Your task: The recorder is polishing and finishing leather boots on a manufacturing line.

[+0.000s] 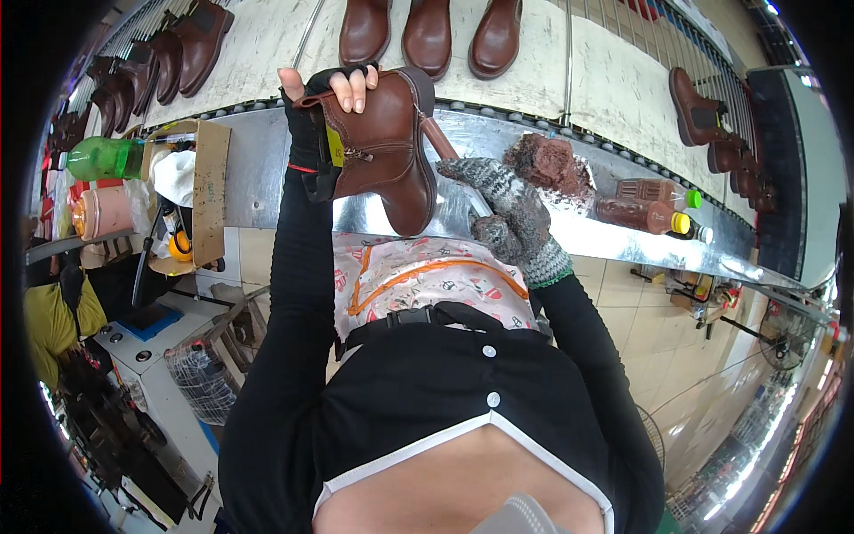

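Observation:
My left hand (308, 133), in a black fingerless glove, is closed on a brown leather ankle boot (378, 138). The boot is tipped on its side, with its toe toward me and a small zip pull on its side. My right hand (516, 214) wears a grey knitted glove with dark stains. Its fingers close around a slim stick-like tool (436, 140) with a brown end and a pale shaft. The brown end lies against or very near the boot's sole edge. What kind of tool it is, I cannot tell.
A clump of brown-stained sponge or cloth (544, 163) lies on the metal ledge (258, 169). To its right lie brown-filled bottles (636, 214) with coloured caps. Beyond, a pale conveyor (596, 71) carries several brown boots (427, 40). A cardboard box (212, 191) stands at left.

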Available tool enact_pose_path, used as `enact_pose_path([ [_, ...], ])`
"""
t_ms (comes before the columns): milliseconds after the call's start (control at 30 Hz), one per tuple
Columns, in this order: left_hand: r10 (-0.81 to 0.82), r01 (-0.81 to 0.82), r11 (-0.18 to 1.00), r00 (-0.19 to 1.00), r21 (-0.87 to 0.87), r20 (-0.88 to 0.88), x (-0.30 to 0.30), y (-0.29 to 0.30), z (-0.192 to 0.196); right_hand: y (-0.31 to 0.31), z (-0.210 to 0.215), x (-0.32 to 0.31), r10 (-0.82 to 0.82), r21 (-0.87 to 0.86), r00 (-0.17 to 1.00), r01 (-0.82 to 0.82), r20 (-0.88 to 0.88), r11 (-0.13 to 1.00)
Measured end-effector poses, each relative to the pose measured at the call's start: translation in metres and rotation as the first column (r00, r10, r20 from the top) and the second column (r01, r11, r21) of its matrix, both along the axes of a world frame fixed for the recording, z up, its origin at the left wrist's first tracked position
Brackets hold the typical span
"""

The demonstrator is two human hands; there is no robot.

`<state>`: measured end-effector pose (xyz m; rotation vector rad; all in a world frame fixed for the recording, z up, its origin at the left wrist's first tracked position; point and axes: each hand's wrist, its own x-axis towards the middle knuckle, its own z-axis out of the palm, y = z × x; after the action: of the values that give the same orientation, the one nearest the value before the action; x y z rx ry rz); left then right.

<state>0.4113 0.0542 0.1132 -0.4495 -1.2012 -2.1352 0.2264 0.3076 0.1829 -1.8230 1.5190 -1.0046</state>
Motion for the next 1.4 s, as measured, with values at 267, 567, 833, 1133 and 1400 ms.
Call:
enact_pose_path([
  [267, 0.061, -0.058, 0.995, 0.998, 0.08, -0.028, 0.009, -0.002, -0.008, -0.003, -0.017, 0.007, 0.044, -0.056, 0.997, -0.041, 0.068, 0.998],
  [567, 0.098, -0.091, 0.99, 0.993, 0.105, -0.062, 0.022, -0.012, -0.017, -0.001, -0.028, 0.012, 0.081, -0.004, 0.98, -0.081, 0.181, 0.997],
  [833, 0.157, -0.14, 0.963, 0.986, 0.228, -0.056, 0.035, -0.011, -0.022, 0.002, -0.037, 0.014, 0.022, 0.153, 0.988, -0.045, 0.15, 0.987],
  [1133, 0.189, -0.163, 0.946, 0.979, 0.279, -0.07, 0.045, -0.014, -0.03, 0.022, -0.025, 0.006, -0.301, 0.419, 0.746, 0.033, 0.594, 0.907],
  [1400, 0.283, -0.23, 0.878, 0.957, 0.42, -0.068, 0.051, 0.001, -0.027, 0.079, -0.042, 0.0, -0.612, 0.458, 0.278, 0.458, 0.74, 0.762],
])
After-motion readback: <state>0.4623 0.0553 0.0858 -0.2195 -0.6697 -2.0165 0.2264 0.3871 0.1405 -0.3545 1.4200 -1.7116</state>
